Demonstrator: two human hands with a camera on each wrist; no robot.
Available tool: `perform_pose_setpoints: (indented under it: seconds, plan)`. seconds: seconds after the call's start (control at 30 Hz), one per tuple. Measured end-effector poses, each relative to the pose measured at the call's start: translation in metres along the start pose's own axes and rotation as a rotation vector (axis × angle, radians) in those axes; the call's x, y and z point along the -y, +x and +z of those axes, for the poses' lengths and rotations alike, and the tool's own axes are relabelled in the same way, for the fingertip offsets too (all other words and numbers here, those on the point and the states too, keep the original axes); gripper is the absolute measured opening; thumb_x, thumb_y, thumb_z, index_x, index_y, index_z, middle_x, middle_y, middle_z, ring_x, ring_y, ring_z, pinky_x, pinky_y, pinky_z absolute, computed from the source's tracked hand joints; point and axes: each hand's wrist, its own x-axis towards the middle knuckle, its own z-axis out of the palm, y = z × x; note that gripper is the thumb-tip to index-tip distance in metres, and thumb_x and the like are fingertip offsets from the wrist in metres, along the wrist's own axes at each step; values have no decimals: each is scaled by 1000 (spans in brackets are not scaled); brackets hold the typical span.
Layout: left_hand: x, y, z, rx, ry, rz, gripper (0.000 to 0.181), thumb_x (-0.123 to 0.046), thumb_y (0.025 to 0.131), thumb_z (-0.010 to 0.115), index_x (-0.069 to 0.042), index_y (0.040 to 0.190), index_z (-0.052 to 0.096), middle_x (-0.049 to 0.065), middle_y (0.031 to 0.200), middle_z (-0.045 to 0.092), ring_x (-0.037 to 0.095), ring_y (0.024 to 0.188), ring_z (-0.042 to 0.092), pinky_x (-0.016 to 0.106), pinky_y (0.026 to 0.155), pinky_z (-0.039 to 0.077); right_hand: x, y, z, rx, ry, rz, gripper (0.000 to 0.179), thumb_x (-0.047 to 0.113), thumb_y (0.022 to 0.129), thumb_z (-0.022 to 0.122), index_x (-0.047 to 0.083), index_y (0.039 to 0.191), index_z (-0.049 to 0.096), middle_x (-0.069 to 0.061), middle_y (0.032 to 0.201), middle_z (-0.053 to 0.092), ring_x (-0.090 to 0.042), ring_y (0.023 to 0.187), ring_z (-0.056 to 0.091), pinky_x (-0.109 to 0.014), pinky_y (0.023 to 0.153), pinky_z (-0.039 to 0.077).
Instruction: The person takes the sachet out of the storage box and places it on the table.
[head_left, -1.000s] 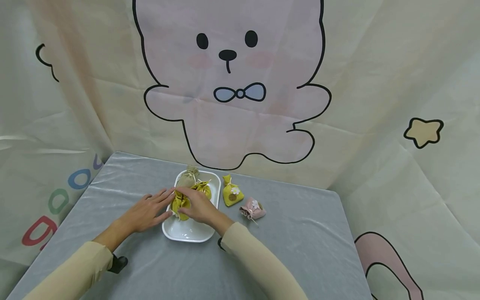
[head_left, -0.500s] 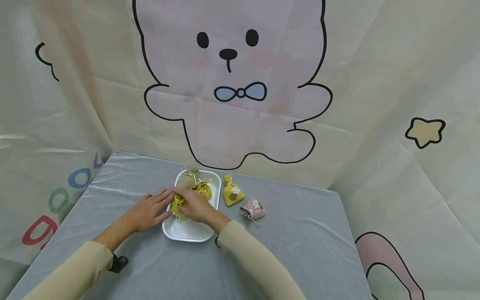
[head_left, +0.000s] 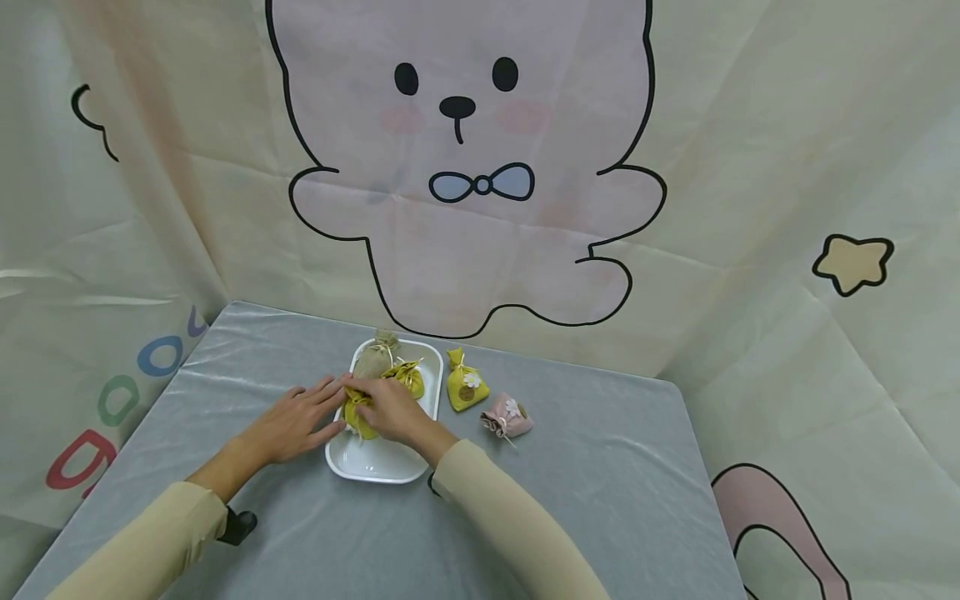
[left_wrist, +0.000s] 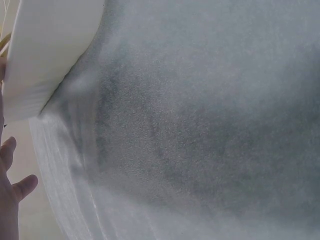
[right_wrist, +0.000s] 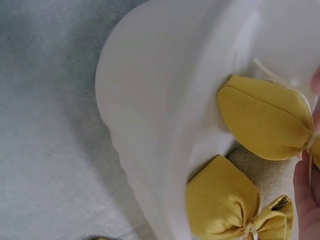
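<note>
Over the white tray (head_left: pixel 375 467), my right hand (head_left: pixel 393 411) grips a yellow drawstring pouch (right_wrist: pixel 267 117) by its tied neck. The right wrist view shows fingers (right_wrist: pixel 303 192) at that neck, partly cut off by the frame. My left hand (head_left: pixel 296 423) reaches the tray's left side with fingers fairly straight, its fingertips beside the same pouch. Whether they touch it, I cannot tell. A second yellow pouch (right_wrist: pixel 222 202) and a beige pouch (head_left: pixel 372 362) lie in the back part of the tray.
Right of the tray, a yellow pouch with a white flower (head_left: pixel 467 383) and a pink pouch (head_left: pixel 507 416) lie on the grey cloth-covered table (head_left: pixel 600 467). Behind the table hangs a printed curtain (head_left: pixel 525 275).
My right hand has shifted slightly left with its fingers at the yellow pouch. My left hand has stayed in place.
</note>
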Motion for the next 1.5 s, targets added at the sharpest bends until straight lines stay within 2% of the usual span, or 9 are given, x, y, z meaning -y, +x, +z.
perform_pose_setpoints:
  seconds: [0.23, 0.43, 0.6, 0.7, 0.87, 1.0, 1.23, 1.33, 1.5]
  plan:
    - [0, 0, 0, -20, 3, 15, 64, -38, 99, 58, -2, 150, 43, 15, 158, 35, 40, 140, 39, 63, 96, 41, -1, 1, 2, -46, 0, 4, 44, 10, 96, 66, 15, 139, 61, 2, 133, 64, -1, 105, 60, -18, 88, 47]
    - [0, 0, 1, -41, -2, 29, 63, -36, 99, 60, -2, 149, 44, 16, 158, 36, 41, 138, 41, 63, 95, 41, -2, -1, 3, -76, 21, 20, 40, 10, 96, 66, 14, 136, 63, 2, 129, 66, 1, 104, 61, -15, 84, 47]
    - [1, 0, 1, -26, -7, 20, 63, -36, 100, 59, -3, 150, 42, 15, 159, 33, 40, 139, 40, 63, 97, 40, -3, -2, 4, -83, 52, 36, 39, 10, 97, 66, 14, 135, 64, 2, 127, 67, 3, 94, 59, -12, 78, 46]
    - [1, 0, 1, -19, -4, 18, 62, -37, 100, 57, -3, 150, 43, 15, 159, 33, 40, 140, 39, 63, 97, 40, -3, -3, 3, -91, 55, 25, 38, 10, 97, 66, 13, 135, 64, 1, 128, 67, 3, 98, 59, -12, 79, 46]
    - [2, 0, 1, -17, -3, 23, 63, -39, 101, 56, -3, 150, 42, 15, 159, 33, 41, 139, 39, 63, 97, 40, -2, -6, -2, -111, 52, -7, 38, 9, 96, 66, 12, 133, 65, -1, 126, 68, 1, 88, 59, -12, 74, 45]
    - [2, 0, 1, -22, 1, 32, 63, -40, 101, 55, -3, 151, 42, 15, 159, 33, 40, 139, 40, 62, 96, 41, -2, -10, -8, -123, 47, -34, 38, 8, 95, 67, 11, 132, 66, -2, 125, 69, 0, 91, 60, -15, 78, 46]
    - [1, 1, 1, -36, 14, 35, 63, -36, 100, 58, -6, 152, 40, 16, 157, 36, 41, 138, 41, 63, 94, 42, -7, -18, -18, -131, 61, -43, 38, 8, 94, 68, 10, 132, 66, -4, 120, 71, 0, 79, 57, -14, 68, 44]
    - [1, 1, 1, -34, 21, 30, 63, -35, 99, 59, -8, 153, 39, 15, 157, 36, 42, 138, 41, 63, 94, 42, -9, -20, -22, -138, 63, -45, 37, 8, 95, 68, 9, 131, 67, -4, 118, 72, 0, 81, 59, -14, 70, 45]
    - [1, 1, 1, -29, 23, 32, 63, -35, 100, 58, -8, 153, 40, 15, 158, 36, 41, 138, 40, 63, 94, 42, -13, -24, -29, -165, 57, -53, 35, 10, 95, 68, 10, 130, 67, -3, 119, 71, -4, 96, 65, -17, 82, 49]
